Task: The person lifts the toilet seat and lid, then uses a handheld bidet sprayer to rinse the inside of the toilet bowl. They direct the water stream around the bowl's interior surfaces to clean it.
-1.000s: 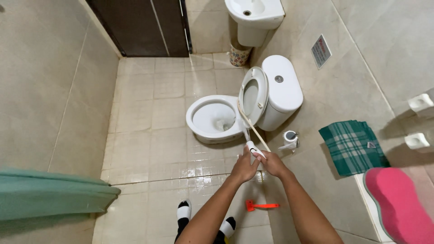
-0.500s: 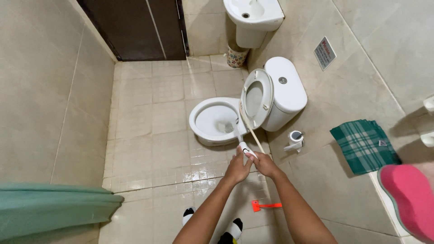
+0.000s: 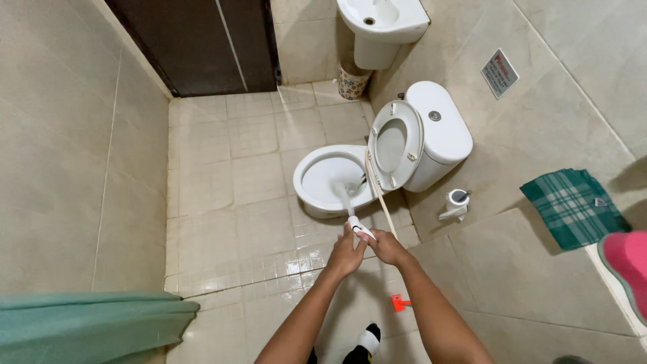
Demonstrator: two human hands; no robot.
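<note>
Both hands, left hand [image 3: 346,255] and right hand [image 3: 389,248], are gripping a white sprayer [image 3: 359,227] (hose attached), wetting the toilet bowl [image 3: 323,176]; orange scraper [image 3: 400,302] is lying nearby.

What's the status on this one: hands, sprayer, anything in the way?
Left hand and right hand both gripping white hand sprayer. Water jet hitting toilet bowl, seat raised. Nothing between nozzle and bowl.

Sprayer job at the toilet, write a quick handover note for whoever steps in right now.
Left hand and right hand: both grip the white spray nozzle, its hose running up toward the toilet.
Water streams from the nozzle into the toilet bowl; seat is raised.
Done: spraying under way.
Left: whether the bowl is clean cannot be told; orange thing lies on the floor by the feet.
</note>
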